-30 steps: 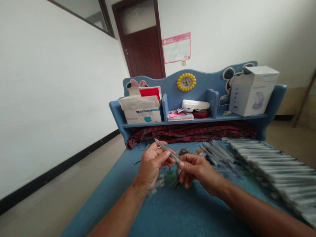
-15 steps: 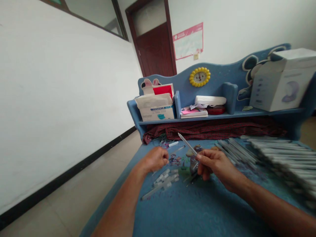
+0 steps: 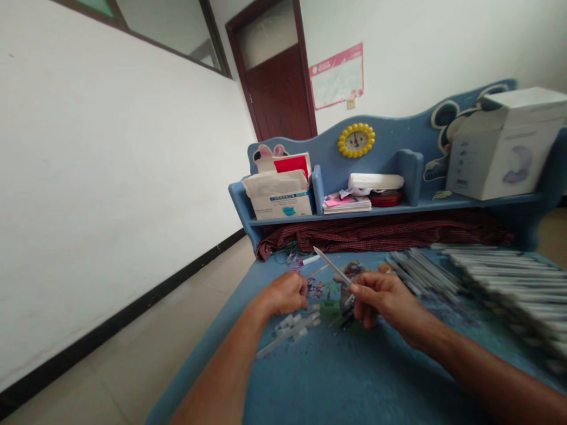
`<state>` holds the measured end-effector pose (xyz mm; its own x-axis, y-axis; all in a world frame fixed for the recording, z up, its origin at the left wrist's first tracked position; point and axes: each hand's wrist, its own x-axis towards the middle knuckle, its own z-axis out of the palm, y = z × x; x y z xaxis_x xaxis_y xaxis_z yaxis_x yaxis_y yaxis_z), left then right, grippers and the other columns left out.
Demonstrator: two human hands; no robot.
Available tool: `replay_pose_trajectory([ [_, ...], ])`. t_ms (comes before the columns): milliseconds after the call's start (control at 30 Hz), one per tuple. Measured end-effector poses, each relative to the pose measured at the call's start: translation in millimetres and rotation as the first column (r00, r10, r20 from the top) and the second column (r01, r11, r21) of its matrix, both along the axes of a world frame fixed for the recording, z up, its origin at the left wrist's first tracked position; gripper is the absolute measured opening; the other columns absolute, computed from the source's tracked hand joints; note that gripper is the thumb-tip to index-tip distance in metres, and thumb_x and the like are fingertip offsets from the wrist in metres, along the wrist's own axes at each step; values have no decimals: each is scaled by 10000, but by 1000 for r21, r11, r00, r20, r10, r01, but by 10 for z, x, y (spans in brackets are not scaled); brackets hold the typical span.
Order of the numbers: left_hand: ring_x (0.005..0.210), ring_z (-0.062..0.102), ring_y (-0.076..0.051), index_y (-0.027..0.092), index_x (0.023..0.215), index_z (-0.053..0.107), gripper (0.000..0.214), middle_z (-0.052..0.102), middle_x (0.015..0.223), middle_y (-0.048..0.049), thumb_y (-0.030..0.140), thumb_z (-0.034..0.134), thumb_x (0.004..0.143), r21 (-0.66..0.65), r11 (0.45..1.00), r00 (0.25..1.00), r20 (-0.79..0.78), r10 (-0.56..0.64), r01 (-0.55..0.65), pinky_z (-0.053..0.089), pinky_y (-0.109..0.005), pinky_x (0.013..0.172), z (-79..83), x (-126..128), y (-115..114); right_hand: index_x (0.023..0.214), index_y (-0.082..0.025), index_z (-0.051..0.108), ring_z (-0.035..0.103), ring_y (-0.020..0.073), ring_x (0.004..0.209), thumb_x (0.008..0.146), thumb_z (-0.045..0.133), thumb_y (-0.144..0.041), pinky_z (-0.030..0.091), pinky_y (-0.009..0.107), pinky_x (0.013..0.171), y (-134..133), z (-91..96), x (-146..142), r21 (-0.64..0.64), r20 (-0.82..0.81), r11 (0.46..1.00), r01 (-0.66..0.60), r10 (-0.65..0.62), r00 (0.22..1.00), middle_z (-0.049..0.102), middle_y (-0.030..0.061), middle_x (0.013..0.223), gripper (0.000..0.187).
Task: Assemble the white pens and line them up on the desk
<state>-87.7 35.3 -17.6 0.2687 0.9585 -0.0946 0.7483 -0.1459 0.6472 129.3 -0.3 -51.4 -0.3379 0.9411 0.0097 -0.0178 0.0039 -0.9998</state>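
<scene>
My right hand [image 3: 381, 298] pinches a slim clear pen [image 3: 330, 264], its pointed end slanting up and to the left. Left of it, my left hand [image 3: 286, 293] hangs curled over the table with the fingers closed. Whatever those fingers hold, if anything, is hidden. Just below the left hand lies a pile of small whitish pen caps [image 3: 296, 326], with a clear tube [image 3: 270, 347] beside it. Some thin dark pieces [image 3: 343, 321] lie under my right hand, too blurred to name. A single white cap [image 3: 310, 260] lies farther back.
Bundled pens [image 3: 425, 274] and a larger stack of pens [image 3: 509, 283] cover the right side of the blue table [image 3: 310, 389]. At the back, a checked cloth [image 3: 345, 235] lies under a blue shelf [image 3: 283, 222] bearing a mask box [image 3: 283, 203] and a large white carton [image 3: 500, 147].
My left hand has moved slightly right and down, closer over the caps. The pen in my right hand has shifted a little left and down.
</scene>
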Motion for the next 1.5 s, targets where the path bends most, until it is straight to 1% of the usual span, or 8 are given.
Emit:
replay_pose_trajectory([
  [167, 377, 468, -91, 164, 627, 565, 44, 547, 487, 27, 204, 575, 611, -27, 989, 933, 329, 149, -149, 282, -183, 368, 30, 7, 49, 645, -175, 472, 473, 76, 328, 763, 507, -463, 314, 189, 345, -26, -57, -40, 3, 69, 999, -53, 53, 996, 577, -16, 477, 313],
  [433, 431, 515, -76, 122, 867, 577, 267, 637, 645, -41, 215, 642, 625, -132, 949, 636, 715, 291, -286, 327, -165, 384, 46, 51, 69, 703, -178, 490, 416, 67, 293, 792, 463, -438, 281, 164, 306, -101, -139, -161, 16, 156, 989, -145, 140, 978, 519, -47, 421, 276],
  [533, 424, 505, -68, 116, 826, 596, 230, 649, 643, -50, 155, 658, 609, -208, 939, 516, 792, 325, -273, 310, -151, 372, 62, 93, 45, 717, -179, 495, 411, 69, 286, 798, 459, -439, 271, 163, 299, -90, -148, -162, 23, 179, 991, -134, 128, 976, 509, -51, 405, 275],
  [767, 411, 484, -55, 118, 756, 585, 153, 622, 602, -21, 117, 640, 613, -214, 923, 458, 818, 349, -320, 304, -137, 362, 65, 105, 45, 694, -183, 487, 414, 71, 281, 814, 445, -406, 265, 159, 291, -78, -129, -143, 24, 192, 995, -101, 94, 977, 522, -43, 413, 257],
  [1000, 418, 495, -59, 124, 745, 571, 147, 599, 579, -4, 130, 644, 619, -216, 929, 472, 813, 341, -300, 320, -136, 364, 50, 126, 36, 691, -184, 485, 413, 73, 281, 822, 439, -414, 263, 158, 294, -81, -137, -137, 31, 191, 995, -94, 86, 978, 518, -44, 412, 269],
  [1200, 399, 507, -65, 142, 734, 534, 164, 570, 521, 19, 223, 654, 656, -141, 959, 625, 733, 269, -247, 313, -133, 359, 29, 161, 13, 686, -183, 475, 409, 75, 299, 831, 415, -394, 273, 168, 308, -110, -109, -140, 43, 227, 997, -68, 56, 972, 500, -45, 422, 263],
  [1367, 304, 401, -40, 155, 727, 512, 190, 559, 462, 22, 306, 622, 700, -106, 972, 711, 665, 227, -211, 215, -129, 319, 32, 117, 30, 675, -180, 475, 456, 81, 406, 853, 399, -354, 308, 180, 389, -158, -74, -131, 244, 303, 970, -18, -58, 951, 508, -35, 491, 261],
  [1500, 278, 333, -24, 168, 708, 486, 179, 526, 420, 42, 288, 618, 689, -143, 976, 659, 720, 217, -165, 176, -128, 318, 51, 97, 24, 669, -185, 461, 451, 86, 459, 872, 376, -347, 307, 192, 438, -186, -69, -122, 370, 319, 929, 22, -149, 936, 491, -36, 528, 274],
])
